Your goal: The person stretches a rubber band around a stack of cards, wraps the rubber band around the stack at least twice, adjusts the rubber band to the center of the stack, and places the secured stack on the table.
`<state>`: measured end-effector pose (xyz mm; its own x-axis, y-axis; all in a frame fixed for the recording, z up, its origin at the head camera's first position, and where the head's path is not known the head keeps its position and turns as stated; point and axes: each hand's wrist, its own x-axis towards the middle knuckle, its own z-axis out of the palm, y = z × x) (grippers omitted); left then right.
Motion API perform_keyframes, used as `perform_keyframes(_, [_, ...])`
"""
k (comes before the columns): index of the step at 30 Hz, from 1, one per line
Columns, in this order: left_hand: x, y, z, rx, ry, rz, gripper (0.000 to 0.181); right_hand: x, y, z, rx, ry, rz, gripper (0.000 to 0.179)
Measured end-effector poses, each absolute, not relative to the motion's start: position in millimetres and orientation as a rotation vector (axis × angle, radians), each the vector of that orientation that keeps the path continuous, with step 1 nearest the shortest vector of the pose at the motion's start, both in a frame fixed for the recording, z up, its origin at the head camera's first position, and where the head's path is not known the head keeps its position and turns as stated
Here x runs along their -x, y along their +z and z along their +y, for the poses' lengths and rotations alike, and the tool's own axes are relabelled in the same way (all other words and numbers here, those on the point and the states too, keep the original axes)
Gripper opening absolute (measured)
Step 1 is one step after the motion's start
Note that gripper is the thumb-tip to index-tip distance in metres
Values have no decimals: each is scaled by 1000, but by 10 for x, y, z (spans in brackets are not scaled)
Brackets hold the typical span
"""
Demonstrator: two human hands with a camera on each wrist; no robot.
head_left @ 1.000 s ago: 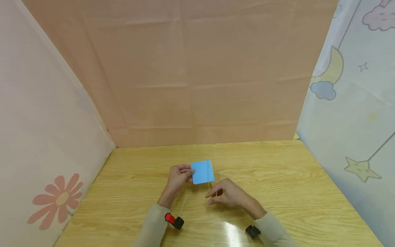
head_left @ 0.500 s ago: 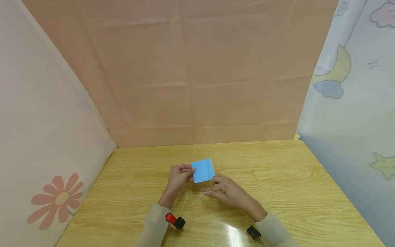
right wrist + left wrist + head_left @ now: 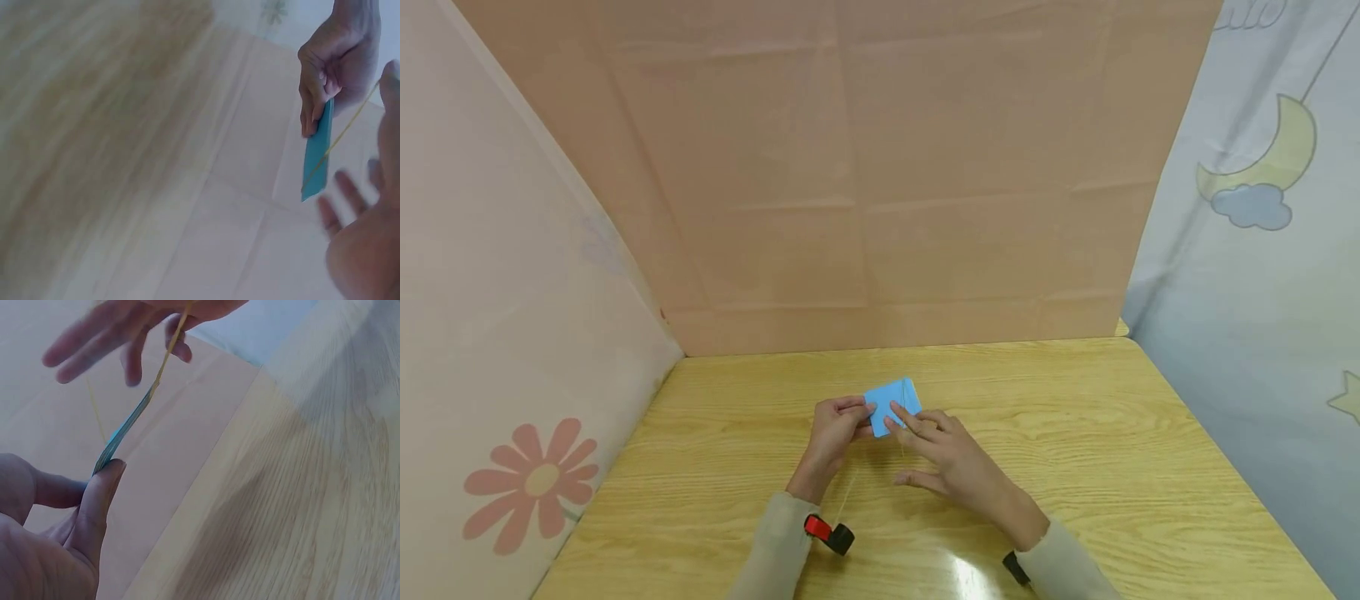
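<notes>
My left hand [image 3: 831,435] pinches a thin blue square [image 3: 884,395] at its left side, between thumb and fingers. In the left wrist view, the square's edge [image 3: 128,426] shows layered lines, like stacked card. A thin yellow string [image 3: 349,127] wraps round the far part of the square and runs taut toward my right hand [image 3: 958,462]. That hand's fingers are straight and spread, overlapping the square's front in the head view. Its thumb lies apart below, and the string reaches it in the right wrist view.
Below my left hand, a pale yellow strand [image 3: 847,495] runs toward the black camera [image 3: 840,538] on its red strap. The wooden table [image 3: 715,450] meets a plain backdrop [image 3: 865,250] behind and printed cloths [image 3: 542,333] at the sides.
My right hand has risen from below the square to its front, and its bent fingers have straightened and spread. The square has tilted slightly; my left hand keeps its hold.
</notes>
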<state>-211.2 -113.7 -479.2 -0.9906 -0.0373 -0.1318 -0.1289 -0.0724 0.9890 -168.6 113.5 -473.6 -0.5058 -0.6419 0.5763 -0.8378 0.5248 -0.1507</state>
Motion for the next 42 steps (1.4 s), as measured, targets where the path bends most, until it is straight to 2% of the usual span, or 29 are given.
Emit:
perform_keyframes(5, [2111,-4775,-1091,257,2304,2110,31,1513,-4727,1065,-1013,438,-2616,110])
perform_keyframes(8, [2103,-4754,-1046,304,2353,2123,29,1410,-4722,982,-925,601,-2752,115])
perform_keyframes(12, [2097,-4736,-978,365,2435,2126,27,1308,-4709,879,-760,1079,-2860,102])
perform_keyframes(19, [2075,-4716,-902,408,2488,2168,24,1279,-4595,892,-565,1878,-2663,77])
perform_keyframes(21, [2063,-4718,-903,395,2490,2172,24,1304,-4574,934,-478,2047,-2581,76])
perform_keyframes(26, [2033,-4748,-953,293,2483,2144,26,1425,-4548,1077,-256,2410,-2352,85])
perform_keyframes(33, [2008,-4781,-1053,101,2400,2069,31,1569,-4599,1254,-146,2604,-2295,88])
perform_keyframes(42, [1994,-4766,-1132,10,2283,2081,34,1604,-4667,1288,-25,2521,-2345,75])
